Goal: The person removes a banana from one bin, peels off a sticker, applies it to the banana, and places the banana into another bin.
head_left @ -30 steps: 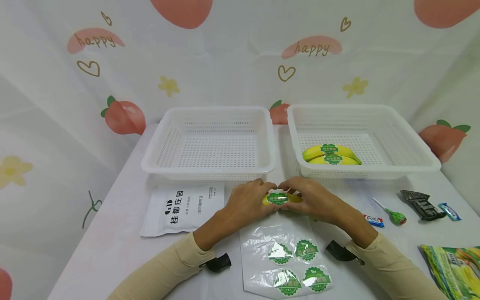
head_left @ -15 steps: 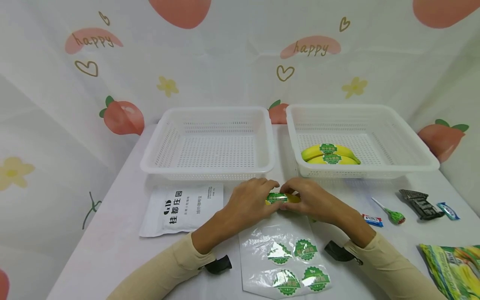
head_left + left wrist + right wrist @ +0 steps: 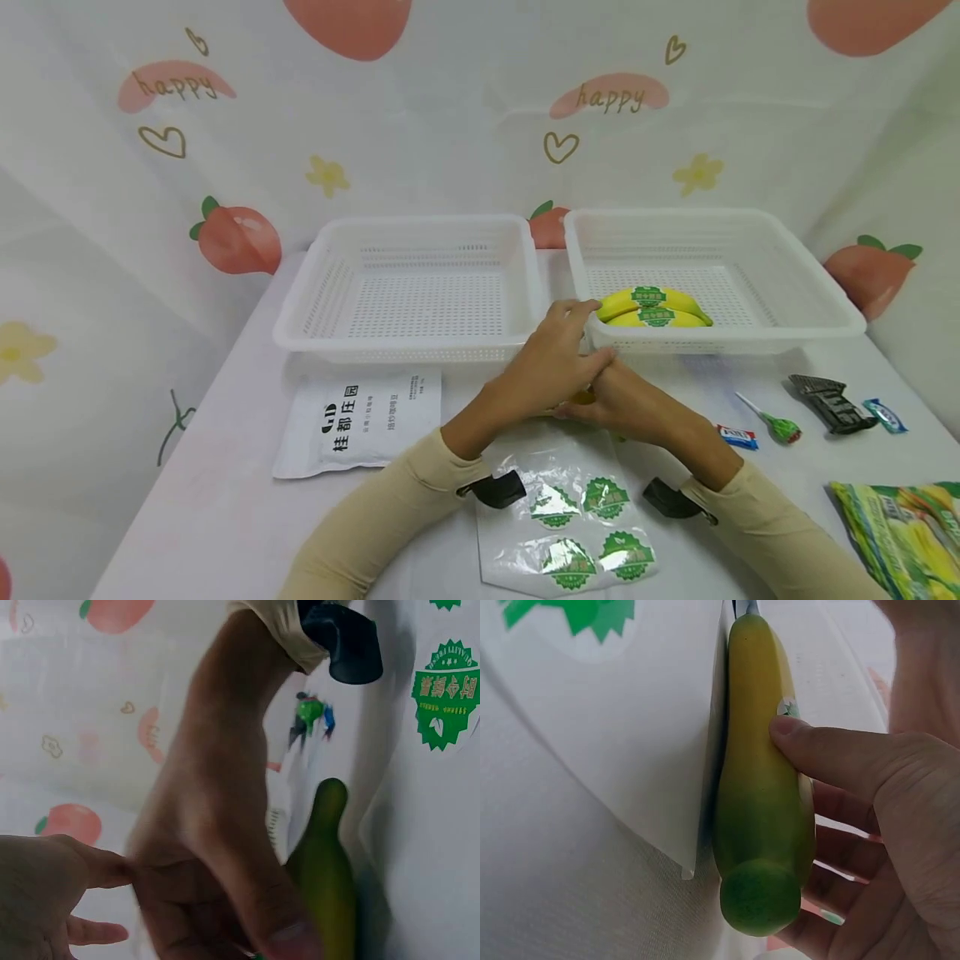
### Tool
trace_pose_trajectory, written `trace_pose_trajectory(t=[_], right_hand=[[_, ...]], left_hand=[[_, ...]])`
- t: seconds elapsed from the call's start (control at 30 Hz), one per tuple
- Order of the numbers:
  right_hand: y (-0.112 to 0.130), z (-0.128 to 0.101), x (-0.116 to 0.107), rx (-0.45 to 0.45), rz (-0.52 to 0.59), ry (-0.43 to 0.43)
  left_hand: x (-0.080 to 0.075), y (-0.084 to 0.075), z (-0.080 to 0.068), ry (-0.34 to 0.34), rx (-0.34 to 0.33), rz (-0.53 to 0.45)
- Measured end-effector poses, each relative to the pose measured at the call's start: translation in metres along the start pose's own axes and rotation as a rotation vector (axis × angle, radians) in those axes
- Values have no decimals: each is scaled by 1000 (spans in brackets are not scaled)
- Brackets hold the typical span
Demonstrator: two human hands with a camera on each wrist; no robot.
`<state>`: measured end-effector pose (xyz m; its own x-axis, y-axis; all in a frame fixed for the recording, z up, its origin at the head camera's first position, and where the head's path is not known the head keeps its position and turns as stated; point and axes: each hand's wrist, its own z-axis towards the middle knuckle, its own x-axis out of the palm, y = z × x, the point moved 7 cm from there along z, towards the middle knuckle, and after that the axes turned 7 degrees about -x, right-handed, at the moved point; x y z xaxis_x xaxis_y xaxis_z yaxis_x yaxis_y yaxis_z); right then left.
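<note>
My right hand (image 3: 630, 400) grips a yellow banana with green ends (image 3: 757, 780), thumb along its side; a bit of a green-and-white sticker (image 3: 787, 707) shows beside the thumb. The banana is mostly hidden by the hands in the head view. My left hand (image 3: 551, 362) is off the banana, fingers extended over the right hand toward the gap between the baskets. In the left wrist view its fingers (image 3: 97, 866) overlap the back of the right hand; whether they touch I cannot tell. A sheet of round green stickers (image 3: 517, 567) lies below the hands.
Two stickered bananas (image 3: 652, 317) lie in the right white basket (image 3: 750, 335); a left white basket (image 3: 405, 342) stands beside it. A white pouch (image 3: 360, 425) lies left. At right are a lollipop (image 3: 780, 427), small wrapped candies (image 3: 737, 437), a black wrapper (image 3: 832, 404) and a colourful bag (image 3: 903, 533).
My left hand has let go of the banana and moved up and right, across the right hand. The right hand still grips the banana in about the same place. The view has shifted slightly.
</note>
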<state>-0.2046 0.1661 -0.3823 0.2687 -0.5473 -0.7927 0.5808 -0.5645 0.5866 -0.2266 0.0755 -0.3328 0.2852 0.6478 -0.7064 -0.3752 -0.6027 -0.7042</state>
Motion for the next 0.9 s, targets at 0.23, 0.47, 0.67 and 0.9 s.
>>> trace_pose_trajectory(t=[0.23, 0.47, 0.67, 0.9], right_hand=[[0, -1, -3, 3, -18, -19], [1, -8, -6, 49, -75, 35], [8, -30, -26, 20, -186, 25], [22, -69, -88, -7, -266, -111]], left_hand=[[13, 9, 17, -2, -42, -150], [13, 9, 17, -26, -39, -155], [15, 10, 17, -25, -41, -162], [18, 11, 18, -26, -40, -183]])
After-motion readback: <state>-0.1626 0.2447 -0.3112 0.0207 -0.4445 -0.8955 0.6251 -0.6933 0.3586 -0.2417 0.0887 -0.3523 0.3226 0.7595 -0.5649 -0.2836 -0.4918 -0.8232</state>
